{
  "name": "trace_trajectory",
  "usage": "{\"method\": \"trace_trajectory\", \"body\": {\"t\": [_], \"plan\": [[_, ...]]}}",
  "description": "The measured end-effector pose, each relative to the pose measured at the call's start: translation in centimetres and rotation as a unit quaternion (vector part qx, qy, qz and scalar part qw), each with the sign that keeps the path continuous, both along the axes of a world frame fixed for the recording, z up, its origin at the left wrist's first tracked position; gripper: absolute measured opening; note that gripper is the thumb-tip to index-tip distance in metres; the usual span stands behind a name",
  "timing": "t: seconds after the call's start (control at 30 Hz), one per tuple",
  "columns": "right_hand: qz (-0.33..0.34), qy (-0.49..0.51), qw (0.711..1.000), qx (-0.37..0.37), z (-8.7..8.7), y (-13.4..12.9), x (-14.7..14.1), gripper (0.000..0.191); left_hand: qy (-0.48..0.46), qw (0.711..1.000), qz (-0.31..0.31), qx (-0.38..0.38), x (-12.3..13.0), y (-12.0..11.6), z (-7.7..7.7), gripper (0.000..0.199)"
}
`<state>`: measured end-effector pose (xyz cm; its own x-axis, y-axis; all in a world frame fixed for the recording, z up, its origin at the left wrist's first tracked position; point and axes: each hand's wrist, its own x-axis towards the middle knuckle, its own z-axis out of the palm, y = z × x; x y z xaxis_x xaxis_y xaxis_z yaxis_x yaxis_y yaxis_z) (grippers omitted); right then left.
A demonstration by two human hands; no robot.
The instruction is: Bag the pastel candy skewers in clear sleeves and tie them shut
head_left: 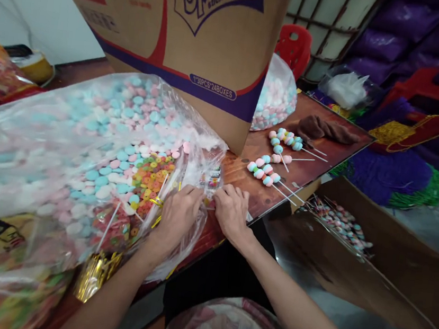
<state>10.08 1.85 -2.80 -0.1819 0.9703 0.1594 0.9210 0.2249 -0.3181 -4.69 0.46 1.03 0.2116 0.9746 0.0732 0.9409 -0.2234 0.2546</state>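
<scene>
My left hand [180, 214] and my right hand [232, 210] are close together at the table's near edge, fingers curled. Between them is a small clear plastic bag [212, 176] with dark and coloured print, pinched at its near end by both hands. What is inside it is hard to make out. Just left of my left hand, white sticks [155, 199] and gold twist ties [157, 203] lie on a large clear bag [70, 109] of pink, blue and white marshmallows. Ring-shaped gummies [149, 177] in orange, yellow and green are heaped on the marshmallows.
A big cardboard box [217, 52] stands behind the hands. Marshmallow skewers [263, 171] and a brown cloth [323, 129] lie at the right. A carton [390, 271] with more skewers is below the table edge. Gold ties [97, 275] lie at the near left.
</scene>
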Motion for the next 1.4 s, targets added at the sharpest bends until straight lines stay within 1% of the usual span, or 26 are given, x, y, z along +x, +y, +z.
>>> {"method": "trace_trajectory", "body": {"t": [0.17,0.3,0.4,0.5,0.6,0.67,0.73,0.83,0.9,0.93,1.0,1.1,1.2,1.27,1.37,1.4], "plan": [[-0.011,0.012,1.0,-0.02,-0.1,0.4,0.4,0.017,0.014,0.999,0.04,-0.002,-0.1,1.2,0.0,0.028],[0.009,0.023,1.0,-0.013,0.2,0.1,0.7,0.014,-0.009,0.999,0.045,0.013,-0.1,1.0,-0.3,0.028],[0.008,0.035,0.999,-0.004,0.2,-0.1,0.9,0.009,-0.029,0.998,0.047,0.034,0.3,0.9,-0.5,0.029],[0.005,0.039,0.999,0.002,-0.1,0.0,0.7,0.018,-0.017,0.998,0.023,0.048,0.7,1.0,-1.1,0.029],[-0.002,0.01,1.0,0.006,-0.5,0.2,0.5,0.02,0.012,0.999,0.003,0.05,0.9,1.3,-1.9,0.026],[-0.001,0.006,1.0,-0.005,-0.4,0.2,0.6,0.016,0.017,0.999,0.009,0.05,0.8,1.5,-2.4,0.026],[0.006,0.026,0.999,-0.021,0.0,0.1,0.9,0.01,0.011,0.999,0.016,0.051,0.6,1.6,-2.8,0.026],[0.01,0.058,0.998,-0.036,0.5,0.1,1.4,0.013,-0.006,0.999,0.025,0.044,0.4,1.7,-3.2,0.027],[0.012,0.065,0.997,-0.04,0.4,0.2,1.6,0.005,-0.012,0.999,0.029,0.044,0.3,1.8,-3.4,0.027],[0.011,0.063,0.997,-0.039,0.3,0.3,1.6,0.005,-0.014,0.998,0.029,0.045,0.3,1.9,-3.5,0.027],[0.004,0.044,0.999,-0.026,-0.1,0.4,1.3,0.013,-0.017,0.998,0.028,0.048,0.3,1.9,-3.6,0.026],[-0.003,-0.025,1.0,0.006,-0.5,0.5,0.6,0.019,-0.031,0.998,0.029,0.047,0.3,1.9,-3.6,0.024],[0.004,-0.074,0.997,0.017,-0.4,0.5,0.2,0.024,-0.048,0.998,0.033,0.039,0.2,2.0,-3.6,0.022],[0.007,-0.068,0.998,0.003,-0.1,0.5,0.3,0.021,-0.058,0.997,0.035,0.035,0.1,2.0,-3.7,0.021],[-0.013,-0.025,0.999,-0.02,0.3,0.3,0.8,0.007,-0.067,0.996,0.036,0.037,0.1,2.1,-3.7,0.02],[-0.027,-0.012,0.999,-0.022,0.4,0.2,1.0,0.011,-0.068,0.996,0.036,0.038,0.2,2.1,-3.7,0.021]]}}
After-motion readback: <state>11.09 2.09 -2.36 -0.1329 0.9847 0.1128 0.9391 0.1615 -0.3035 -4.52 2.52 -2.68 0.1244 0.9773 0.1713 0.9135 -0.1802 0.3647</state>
